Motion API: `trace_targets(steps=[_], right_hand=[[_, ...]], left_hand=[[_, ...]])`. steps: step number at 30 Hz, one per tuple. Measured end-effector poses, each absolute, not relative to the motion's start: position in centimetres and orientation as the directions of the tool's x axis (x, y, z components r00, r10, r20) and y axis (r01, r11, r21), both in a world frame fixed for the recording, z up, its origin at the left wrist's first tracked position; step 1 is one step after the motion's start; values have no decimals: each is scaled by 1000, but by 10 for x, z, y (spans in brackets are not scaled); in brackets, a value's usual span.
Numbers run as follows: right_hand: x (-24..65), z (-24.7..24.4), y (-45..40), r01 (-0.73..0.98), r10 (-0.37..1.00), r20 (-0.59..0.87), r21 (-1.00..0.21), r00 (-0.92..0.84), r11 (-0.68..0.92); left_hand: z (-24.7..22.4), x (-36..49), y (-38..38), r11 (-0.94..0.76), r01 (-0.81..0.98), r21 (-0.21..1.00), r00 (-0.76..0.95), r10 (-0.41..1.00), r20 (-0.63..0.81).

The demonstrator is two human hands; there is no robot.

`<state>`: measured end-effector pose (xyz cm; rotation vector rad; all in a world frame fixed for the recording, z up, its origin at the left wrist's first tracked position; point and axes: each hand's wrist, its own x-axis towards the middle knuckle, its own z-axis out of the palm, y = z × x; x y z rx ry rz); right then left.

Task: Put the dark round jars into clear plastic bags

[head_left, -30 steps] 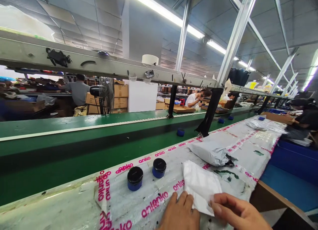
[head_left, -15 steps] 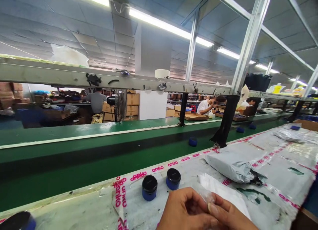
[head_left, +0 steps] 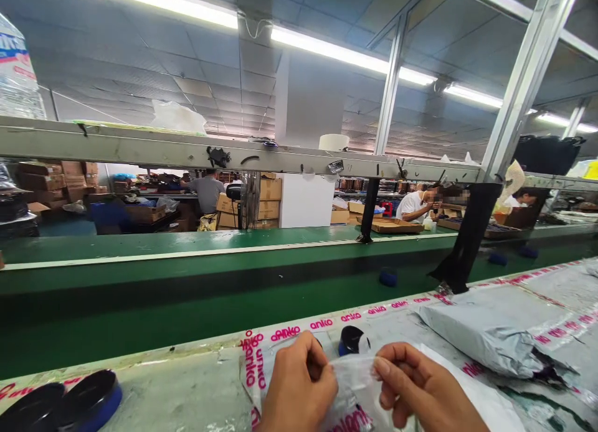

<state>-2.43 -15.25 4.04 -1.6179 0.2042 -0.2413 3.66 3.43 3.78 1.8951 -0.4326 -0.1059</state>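
Observation:
Low in the view, my left hand point(head_left: 299, 382) and my right hand point(head_left: 420, 382) are apart, each pinching the top edge of a thin clear plastic bag point(head_left: 352, 376). The bag hangs stretched between them over the bench. Just behind it stands a round blue-and-black container point(head_left: 350, 340), partly covered by the bag. Another dark thing shows only as a sliver behind my left hand. At the lower left, two round black-and-blue pieces, a near one point(head_left: 28, 410) and a second one point(head_left: 91, 398), sit side by side. White sheets point(head_left: 495, 398) lie beside my right hand.
A green conveyor belt point(head_left: 163, 320) runs beyond the bench, carrying a blue round piece point(head_left: 387, 277) and others farther right. A grey-white plastic package point(head_left: 481, 332) lies on the bench at right. Black-wrapped posts point(head_left: 471, 233) hold up a shelf beam point(head_left: 280, 158). People sit in the background.
My hands have moved apart, spreading the plastic bag between them. My view has turned left, so the surroundings sit farther right and more of the lower-left pieces shows.

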Motion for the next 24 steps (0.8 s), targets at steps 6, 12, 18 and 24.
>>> trace_targets(steps=[6, 12, 18, 24], right_hand=[[20, 49, -125, 193, -232, 265, -937, 936, -291], [64, 42, -127, 411, 94, 761, -238, 642, -880], [81, 17, -130, 437, 291, 783, 27, 550, -899], [80, 4, -129, 425, 290, 768, 25, 571, -905]], left_hand=[[53, 59, 56, -696, -448, 561, 889, -284, 358], [64, 94, 70, -849, -446, 285, 849, -299, 436], [45, 109, 71, -877, -432, 211, 865, -338, 370], [28, 113, 72, -848, -421, 322, 883, -301, 360]])
